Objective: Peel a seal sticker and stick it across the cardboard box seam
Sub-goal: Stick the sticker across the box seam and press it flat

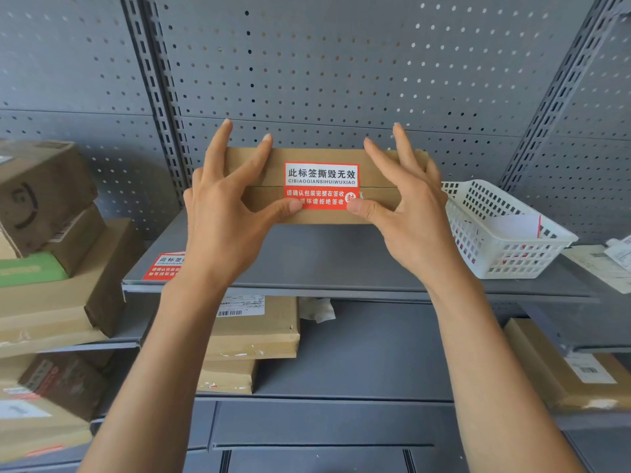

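Observation:
A flat cardboard box [259, 165] lies on the grey shelf [324, 257], its seam running left to right. A red and white seal sticker [321, 180] sits across the middle of that seam. My left hand [225, 213] rests on the box's left part, thumb tip on the sticker's lower left corner. My right hand [406, 206] rests on the right part, thumb tip pressing the sticker's lower right corner. The fingers of both hands are spread over the box's top.
Another red seal sticker [164, 266] lies at the shelf's front left edge. A white plastic basket [502, 230] with sticker sheets stands at the right. Stacked cardboard parcels [51, 213] fill the left side and the lower shelves. A pegboard wall [341, 63] stands behind.

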The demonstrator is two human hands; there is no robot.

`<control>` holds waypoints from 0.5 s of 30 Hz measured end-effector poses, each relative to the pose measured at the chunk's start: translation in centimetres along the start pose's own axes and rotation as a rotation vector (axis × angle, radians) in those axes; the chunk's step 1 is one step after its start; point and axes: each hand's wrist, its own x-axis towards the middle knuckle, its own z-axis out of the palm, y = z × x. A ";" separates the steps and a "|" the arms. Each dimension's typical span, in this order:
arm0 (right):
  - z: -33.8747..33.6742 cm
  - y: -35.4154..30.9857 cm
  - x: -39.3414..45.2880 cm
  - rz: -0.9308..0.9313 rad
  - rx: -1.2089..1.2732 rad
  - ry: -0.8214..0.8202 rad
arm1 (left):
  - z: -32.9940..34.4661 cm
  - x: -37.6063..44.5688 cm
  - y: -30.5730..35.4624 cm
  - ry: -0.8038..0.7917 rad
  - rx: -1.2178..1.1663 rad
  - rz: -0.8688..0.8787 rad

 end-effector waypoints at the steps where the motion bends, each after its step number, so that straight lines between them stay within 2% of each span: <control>1: 0.0 0.0 0.0 0.007 0.016 -0.002 | 0.0 0.0 -0.1 -0.006 -0.007 0.004; 8: -0.3 0.5 -0.1 0.042 0.121 -0.024 | -0.2 0.1 -0.5 -0.099 -0.008 0.011; 10: -0.2 0.3 -0.2 0.061 0.176 0.005 | 0.1 0.1 -0.3 -0.040 -0.059 -0.009; 13: 0.7 -0.7 0.0 0.100 0.190 0.143 | 0.9 0.3 0.6 0.145 -0.161 -0.101; 15: 1.5 -1.2 0.1 0.136 0.156 0.208 | 1.4 0.6 1.3 0.205 -0.160 -0.135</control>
